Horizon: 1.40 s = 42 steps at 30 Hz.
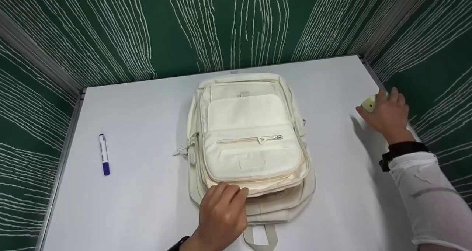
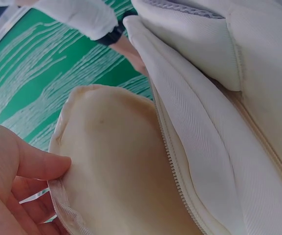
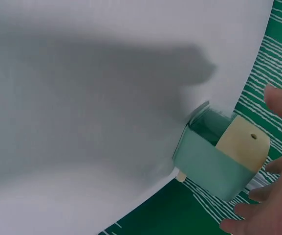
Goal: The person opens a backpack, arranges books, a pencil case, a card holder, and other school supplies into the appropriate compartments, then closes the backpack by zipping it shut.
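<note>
A cream backpack (image 1: 254, 114) lies on the table with its zipped main opening apart at the near end. My left hand (image 1: 224, 214) pinches the edge of that opening; in the left wrist view the thumb (image 2: 45, 165) presses on the fabric rim, and the pale lining (image 2: 116, 161) shows beside the zipper teeth. At the table's right edge, my right hand (image 1: 389, 112) reaches over a small mint-green box-like object (image 3: 214, 161) with a cream rounded part that has a small hole. The fingers are spread around it, apart from it in the right wrist view.
A white marker with a blue cap (image 1: 104, 155) lies on the left of the white table (image 1: 147, 114). Green walls with white streaks (image 1: 221, 26) border the table's back and sides. The backpack's top handle (image 1: 271, 236) points toward the near edge.
</note>
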{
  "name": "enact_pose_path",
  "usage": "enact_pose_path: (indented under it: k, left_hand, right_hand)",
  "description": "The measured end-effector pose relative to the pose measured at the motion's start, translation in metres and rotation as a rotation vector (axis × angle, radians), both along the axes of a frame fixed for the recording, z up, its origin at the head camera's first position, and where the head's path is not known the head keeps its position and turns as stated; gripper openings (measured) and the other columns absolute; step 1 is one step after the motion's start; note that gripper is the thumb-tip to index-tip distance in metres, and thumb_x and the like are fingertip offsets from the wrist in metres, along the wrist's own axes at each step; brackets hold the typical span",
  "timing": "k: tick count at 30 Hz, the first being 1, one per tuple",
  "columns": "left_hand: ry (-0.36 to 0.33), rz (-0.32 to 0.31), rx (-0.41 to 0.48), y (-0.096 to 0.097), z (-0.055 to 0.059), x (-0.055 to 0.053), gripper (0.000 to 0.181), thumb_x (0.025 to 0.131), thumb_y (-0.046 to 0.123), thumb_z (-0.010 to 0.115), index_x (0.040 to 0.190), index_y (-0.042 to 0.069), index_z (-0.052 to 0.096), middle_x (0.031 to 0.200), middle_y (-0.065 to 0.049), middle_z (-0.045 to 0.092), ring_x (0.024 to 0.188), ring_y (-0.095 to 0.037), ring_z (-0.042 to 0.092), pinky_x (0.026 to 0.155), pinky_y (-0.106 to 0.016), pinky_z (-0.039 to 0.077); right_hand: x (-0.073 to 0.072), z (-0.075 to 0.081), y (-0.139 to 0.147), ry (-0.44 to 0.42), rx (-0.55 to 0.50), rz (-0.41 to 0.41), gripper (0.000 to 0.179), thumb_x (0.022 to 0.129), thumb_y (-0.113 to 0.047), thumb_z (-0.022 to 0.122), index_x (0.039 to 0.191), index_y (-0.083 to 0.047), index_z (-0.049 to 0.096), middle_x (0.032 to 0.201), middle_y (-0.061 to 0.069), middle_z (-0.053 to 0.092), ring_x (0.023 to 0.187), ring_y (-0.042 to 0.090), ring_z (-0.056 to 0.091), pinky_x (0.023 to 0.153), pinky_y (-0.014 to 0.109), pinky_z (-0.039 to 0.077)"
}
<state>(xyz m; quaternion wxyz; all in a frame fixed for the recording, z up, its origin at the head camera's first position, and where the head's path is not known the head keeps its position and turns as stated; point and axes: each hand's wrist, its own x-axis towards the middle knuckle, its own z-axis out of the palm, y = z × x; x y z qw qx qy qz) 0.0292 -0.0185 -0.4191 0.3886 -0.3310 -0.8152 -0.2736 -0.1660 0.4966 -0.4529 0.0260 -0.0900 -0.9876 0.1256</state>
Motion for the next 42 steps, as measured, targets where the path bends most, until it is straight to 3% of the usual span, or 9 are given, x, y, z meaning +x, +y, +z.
enact_pose_path:
  k: [9,14,20,26,29,37,42]
  left_hand:
    - [-0.003,-0.001,0.008,-0.001,-0.001,-0.001,0.033,0.078,-0.01,0.047,0.086,0.005,0.075,0.078,-0.003,0.064,0.064,-0.019,0.056,0.055,-0.03,0.044]
    - [-0.019,0.001,0.004,-0.002,0.0,-0.001,0.033,0.078,-0.01,0.048,0.086,0.005,0.076,0.078,-0.003,0.065,0.065,-0.019,0.057,0.055,-0.03,0.044]
    - [-0.021,0.006,-0.002,-0.003,0.002,-0.001,0.032,0.079,-0.01,0.049,0.087,0.005,0.076,0.079,-0.003,0.065,0.066,-0.019,0.058,0.055,-0.03,0.045]
    - [-0.01,0.003,-0.008,-0.003,0.005,-0.004,0.033,0.076,-0.01,0.05,0.087,0.005,0.076,0.079,-0.003,0.065,0.066,-0.019,0.057,0.057,-0.03,0.046]
    - [-0.025,-0.011,0.004,-0.004,0.008,-0.006,0.031,0.075,-0.011,0.052,0.087,0.004,0.076,0.079,-0.004,0.065,0.066,-0.019,0.057,0.058,-0.03,0.049]
    - [-0.052,-0.049,0.067,-0.004,0.018,-0.015,0.027,0.076,-0.016,0.059,0.088,0.002,0.075,0.079,-0.006,0.067,0.065,-0.019,0.058,0.059,-0.028,0.052]
    - [-0.017,-0.047,0.09,-0.003,0.024,-0.022,0.03,0.072,-0.019,0.065,0.089,0.003,0.076,0.079,-0.005,0.067,0.063,-0.019,0.057,0.058,-0.028,0.051]
  right_hand:
    - [-0.007,-0.003,0.009,-0.087,-0.007,-0.023,0.092,0.102,-0.046,0.055,0.16,0.01,0.012,0.149,0.052,0.018,0.12,0.073,0.036,0.098,0.081,0.033]
    - [-0.007,0.0,0.009,-0.088,-0.049,-0.046,0.09,0.1,-0.04,0.062,0.159,0.01,0.017,0.145,0.052,0.02,0.115,0.071,0.039,0.089,0.079,0.04]
    - [-0.005,0.003,0.006,-0.07,-0.083,-0.058,0.09,0.097,-0.041,0.068,0.156,0.011,0.024,0.141,0.05,0.025,0.114,0.068,0.04,0.091,0.077,0.04]
    - [0.006,0.004,0.001,-0.089,-0.145,-0.088,0.089,0.097,-0.046,0.069,0.159,0.003,0.027,0.15,0.044,0.022,0.121,0.062,0.035,0.101,0.078,0.036]
    - [0.013,0.001,-0.008,-0.01,-0.141,-0.069,0.084,0.095,-0.042,0.071,0.156,0.002,0.034,0.15,0.043,0.027,0.122,0.061,0.037,0.098,0.077,0.037]
    - [0.044,0.007,-0.043,0.361,-0.151,0.076,0.066,0.085,-0.02,0.083,0.14,0.007,0.057,0.136,0.041,0.049,0.113,0.061,0.05,0.085,0.071,0.041]
    - [0.071,0.012,-0.069,0.44,-0.183,0.167,0.066,0.083,-0.014,0.086,0.141,0.004,0.06,0.135,0.041,0.05,0.115,0.058,0.051,0.084,0.07,0.042]
